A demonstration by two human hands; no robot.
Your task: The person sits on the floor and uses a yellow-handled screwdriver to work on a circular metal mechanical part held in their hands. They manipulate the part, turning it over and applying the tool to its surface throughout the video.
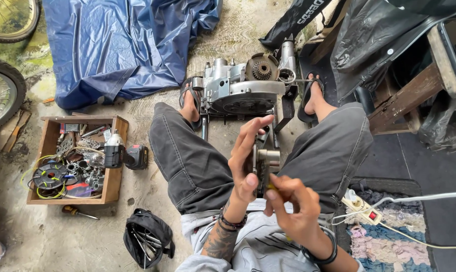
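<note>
I sit with my knees apart on the floor. My left hand [248,156] holds a small grey metal engine part [266,160] upright in front of my chest, fingers along its left side. My right hand [294,205] is just below and right of it, pinching a thin tool with a yellow tip [271,186] against the part's lower edge. A grey engine block [238,85] with a gear on top lies on the floor between my two sandalled feet, beyond my hands.
A wooden box [116,176] of tools, wire and fittings sits to the left, a cordless driver [124,155] on its rim. A black tool pouch [146,236], a screwdriver [77,212], a blue tarp [122,45], wheels at far left, a power strip [363,207] and a wooden bench [414,90] at right.
</note>
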